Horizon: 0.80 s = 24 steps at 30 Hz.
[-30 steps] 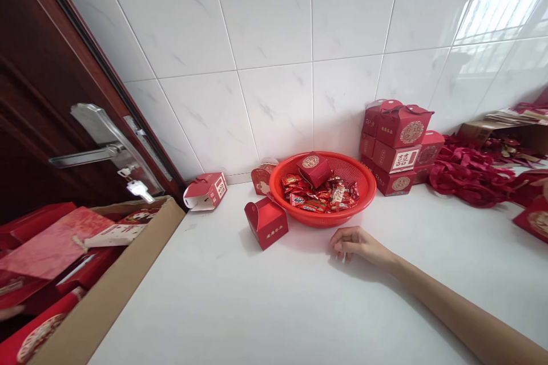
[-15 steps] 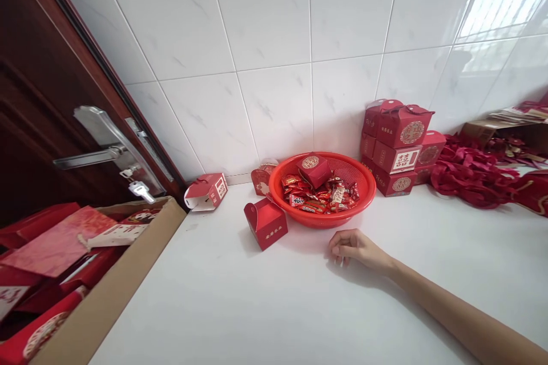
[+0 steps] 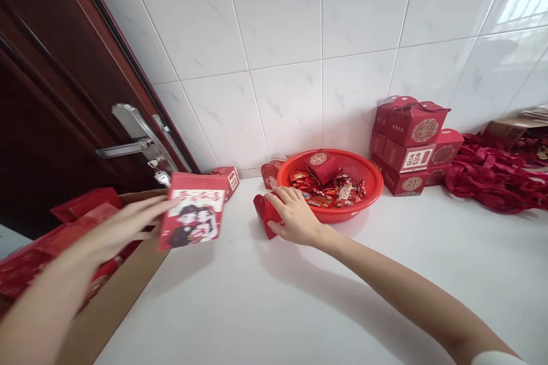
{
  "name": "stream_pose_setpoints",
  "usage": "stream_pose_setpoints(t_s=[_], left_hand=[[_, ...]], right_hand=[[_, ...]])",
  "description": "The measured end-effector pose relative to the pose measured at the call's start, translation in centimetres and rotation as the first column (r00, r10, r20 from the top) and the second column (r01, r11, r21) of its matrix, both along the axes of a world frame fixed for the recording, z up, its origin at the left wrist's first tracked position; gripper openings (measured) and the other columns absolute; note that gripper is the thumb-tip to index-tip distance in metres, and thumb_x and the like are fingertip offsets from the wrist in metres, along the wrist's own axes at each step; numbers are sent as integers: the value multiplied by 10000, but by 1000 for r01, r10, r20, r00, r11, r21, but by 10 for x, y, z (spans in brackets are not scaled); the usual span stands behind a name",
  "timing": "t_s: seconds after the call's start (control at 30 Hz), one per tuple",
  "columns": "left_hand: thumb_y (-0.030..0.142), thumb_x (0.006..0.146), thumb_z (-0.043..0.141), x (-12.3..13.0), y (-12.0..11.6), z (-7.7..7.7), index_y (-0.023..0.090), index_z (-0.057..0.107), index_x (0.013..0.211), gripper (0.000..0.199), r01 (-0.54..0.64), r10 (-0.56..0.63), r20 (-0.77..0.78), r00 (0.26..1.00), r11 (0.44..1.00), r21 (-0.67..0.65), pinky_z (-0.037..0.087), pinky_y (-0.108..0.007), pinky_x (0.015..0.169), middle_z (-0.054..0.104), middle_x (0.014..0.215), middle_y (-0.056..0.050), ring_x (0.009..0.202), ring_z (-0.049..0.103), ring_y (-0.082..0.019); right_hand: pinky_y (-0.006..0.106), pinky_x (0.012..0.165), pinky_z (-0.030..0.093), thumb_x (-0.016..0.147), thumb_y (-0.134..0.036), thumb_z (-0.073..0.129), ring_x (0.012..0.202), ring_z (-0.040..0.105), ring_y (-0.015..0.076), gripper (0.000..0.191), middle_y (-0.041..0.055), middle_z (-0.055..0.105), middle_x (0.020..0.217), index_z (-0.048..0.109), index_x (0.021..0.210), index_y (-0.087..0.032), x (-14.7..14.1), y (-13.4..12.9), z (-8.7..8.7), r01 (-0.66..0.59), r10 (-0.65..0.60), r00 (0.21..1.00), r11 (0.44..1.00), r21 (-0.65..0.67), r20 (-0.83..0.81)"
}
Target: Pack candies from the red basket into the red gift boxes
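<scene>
My left hand (image 3: pixel 141 219), slightly blurred, grips the edge of a red gift bag (image 3: pixel 192 211) printed with a couple and white lettering. It holds the bag up above the left side of the white table, beside a cardboard box. My right hand (image 3: pixel 295 214) is wrapped over a small red candy box (image 3: pixel 263 214) standing on the table; the hand hides much of it. Just behind that hand sits a red plastic basket (image 3: pixel 374 185) of wrapped candies (image 3: pixel 319 199), with another red candy box (image 3: pixel 322 165) lying on top of them.
A cardboard box (image 3: pixel 124 296) of red packaging stands at the left, near a door handle (image 3: pixel 124 149) with keys. One red box (image 3: pixel 231 178) lies against the tiled wall. Stacked candy boxes (image 3: pixel 411 151) and dark red ribbon-like fabric (image 3: pixel 483 174) are at the right.
My left hand has come into view with the gift bag. My right hand has moved left from the bare table onto the small candy box. The view has shifted slightly left.
</scene>
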<state>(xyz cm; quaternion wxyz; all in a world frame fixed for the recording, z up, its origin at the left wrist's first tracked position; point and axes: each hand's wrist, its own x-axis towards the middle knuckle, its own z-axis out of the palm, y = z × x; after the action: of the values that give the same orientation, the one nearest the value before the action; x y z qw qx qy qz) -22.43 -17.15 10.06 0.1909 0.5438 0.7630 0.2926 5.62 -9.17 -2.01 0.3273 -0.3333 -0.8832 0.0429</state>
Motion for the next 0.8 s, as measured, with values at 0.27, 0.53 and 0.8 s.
stream_pose_setpoints(t_s=[0.27, 0.53, 0.8], left_hand=[[497, 582, 791, 50, 55, -64, 260, 678, 1085, 568, 60, -24, 344, 939, 994, -94, 576, -395, 855, 732, 1228, -87, 1221, 631, -341], [287, 572, 641, 47, 81, -97, 250, 584, 1192, 625, -91, -39, 493, 869, 967, 237, 541, -401, 896, 703, 1153, -62, 1133, 651, -291], [503, 710, 699, 64, 69, -95, 200, 601, 1236, 615, 70, -46, -59, 997, 841, 536, 416, -503, 1116, 589, 1345, -148, 1291, 543, -346]], right_hand=[[555, 1175, 268, 912, -269, 629, 1283, 526, 316, 207, 158, 670, 1201, 666, 1084, -160, 6, -4, -20, -15, 4, 982, 998, 59, 190], [566, 1191, 237, 861, -184, 601, 1309, 510, 312, 336, 146, 675, 1254, 632, 1195, -166, 27, -39, -33, -114, 110, 988, 993, 30, 112], [491, 1022, 423, 848, -129, 571, 1330, 473, 353, 491, 226, 602, 1361, 546, 1336, -79, 15, -54, -46, -36, 18, 993, 986, 160, 114]])
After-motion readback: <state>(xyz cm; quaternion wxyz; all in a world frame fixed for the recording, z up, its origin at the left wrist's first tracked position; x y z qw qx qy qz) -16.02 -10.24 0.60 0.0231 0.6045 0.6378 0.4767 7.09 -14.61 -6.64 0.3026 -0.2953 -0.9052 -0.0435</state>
